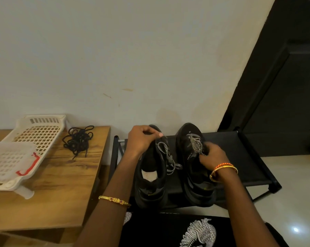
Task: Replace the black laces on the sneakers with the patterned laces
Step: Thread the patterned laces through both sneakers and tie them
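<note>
Closest to the camera is a black cloth with a white peacock-style print [198, 232], no writing on it that I can read. Just past that, two black sneakers sit side by side, toes toward the wall, on the black fabric top of a low shoe rack [239, 157]. The left sneaker [150, 175] has a black-and-white patterned lace [169, 160] running through its upper eyelets, with the loose ends flopped over its right side. The left hand [141, 139] is curled over the front of that shoe and pinches the lace near the toe end. The right sneaker [193, 168] has its own patterned lace [195, 142] criss-crossed up the front, and the right hand [212, 155] grips the tongue and lace area with bent fingers (gold and orange bangles on that wrist, a gold bracelet on the other). I can't make out any brand or logo on either shoe, too dark. Over to the left on a wooden table [65, 184], the black laces [78, 139] lie in a loose tangled pile, well apart from the shoes. Beside them sits a white plastic basket [38, 132] with a second perforated tray with red clips [9, 163] in front of it. Plain white wall [115, 59] behind everything.
</note>
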